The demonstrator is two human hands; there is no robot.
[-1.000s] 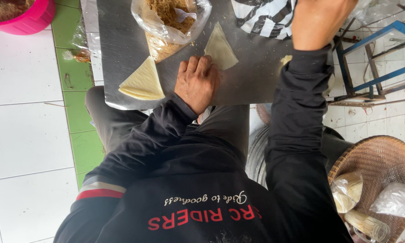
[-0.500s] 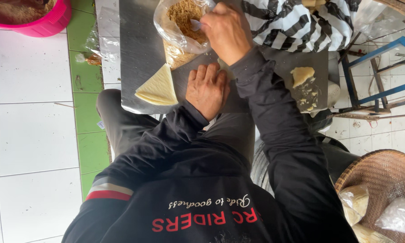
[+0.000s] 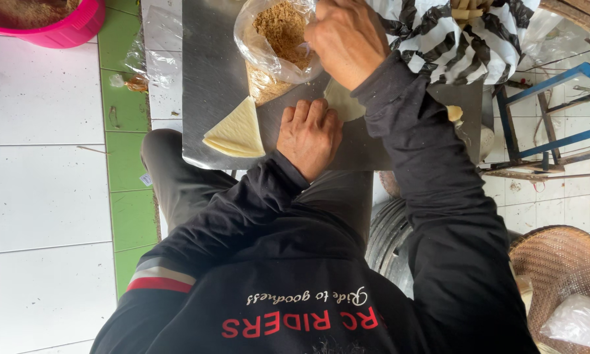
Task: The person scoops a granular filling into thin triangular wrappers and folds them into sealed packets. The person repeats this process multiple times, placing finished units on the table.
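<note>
From the head camera, the person's left hand (image 3: 309, 136) is lying flat, palm down and fingers spread a little, on the grey metal desk (image 3: 206, 59), gripping nothing; its fingertips are reaching the edge of a single pale triangular pastry sheet (image 3: 343, 103) that is lying just beyond them. The right hand (image 3: 347, 39) is curling loosely closed at the mouth of a clear plastic bag of brown crumbly filling (image 3: 278, 36); whether it is pinching anything between its fingers cannot be told, since only the back of it is showing. Just to the left of the left hand, a stack of pale yellow triangular pastry sheets (image 3: 236, 131) is sitting near the desk's edge. Beyond the right hand, a black-and-white striped plastic bag (image 3: 452, 39) is lying. Far to the left, a pink plastic basin (image 3: 65, 26) is standing on the white tiled floor (image 3: 39, 196).
</note>
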